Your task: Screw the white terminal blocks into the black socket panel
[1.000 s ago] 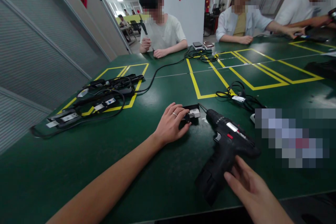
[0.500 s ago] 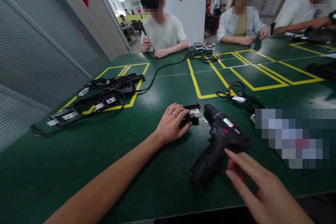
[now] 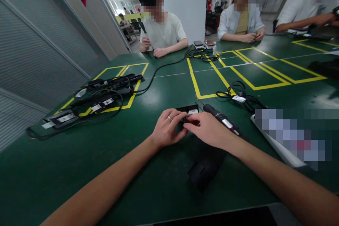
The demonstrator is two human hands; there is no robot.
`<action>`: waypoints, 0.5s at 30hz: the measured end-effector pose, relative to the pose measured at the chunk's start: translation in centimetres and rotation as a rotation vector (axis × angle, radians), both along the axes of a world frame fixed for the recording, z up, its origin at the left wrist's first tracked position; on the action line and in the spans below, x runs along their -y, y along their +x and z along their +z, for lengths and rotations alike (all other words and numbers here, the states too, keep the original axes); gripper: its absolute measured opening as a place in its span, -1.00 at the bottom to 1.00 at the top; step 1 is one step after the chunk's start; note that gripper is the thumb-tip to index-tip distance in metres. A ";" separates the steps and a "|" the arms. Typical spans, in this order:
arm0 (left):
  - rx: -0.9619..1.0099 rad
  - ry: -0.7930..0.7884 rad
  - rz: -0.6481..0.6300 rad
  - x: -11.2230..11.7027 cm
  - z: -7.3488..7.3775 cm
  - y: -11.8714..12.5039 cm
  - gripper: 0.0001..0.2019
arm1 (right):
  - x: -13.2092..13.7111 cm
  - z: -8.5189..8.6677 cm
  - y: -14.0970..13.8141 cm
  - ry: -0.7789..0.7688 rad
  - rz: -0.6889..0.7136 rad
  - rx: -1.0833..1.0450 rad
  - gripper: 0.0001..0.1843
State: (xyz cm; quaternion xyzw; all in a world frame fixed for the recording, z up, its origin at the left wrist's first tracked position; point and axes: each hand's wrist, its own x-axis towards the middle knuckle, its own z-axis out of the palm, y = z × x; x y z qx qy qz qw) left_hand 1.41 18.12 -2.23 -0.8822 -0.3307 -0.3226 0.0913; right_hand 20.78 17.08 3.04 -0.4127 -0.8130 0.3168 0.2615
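Note:
A small black device with a white label (image 3: 189, 110) lies on the green table (image 3: 148, 169) in front of me. My left hand (image 3: 167, 130), a ring on one finger, rests on its left end with the fingers curled over it. My right hand (image 3: 209, 129) has reached across to the same device, its fingertips pinched at the near edge; what they pinch is hidden. A black cordless drill (image 3: 212, 148) lies on the table under my right forearm, its bit pointing toward the device.
Several black adapters with coiled cables (image 3: 97, 99) lie inside a yellow-taped box at the left. Another cable bundle (image 3: 239, 96) lies right of the drill. A white tray edge (image 3: 278, 148) is at the right. Three people sit along the far side.
My right hand left the drill's grip and moved forward and left over the drill to the small device. The left hand stayed on the device.

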 end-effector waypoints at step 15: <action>-0.001 -0.278 -0.173 1.2 2.3 0.0 -0.69 | 0.6 -1.2 0.8 -0.041 0.032 -0.124 -0.78</action>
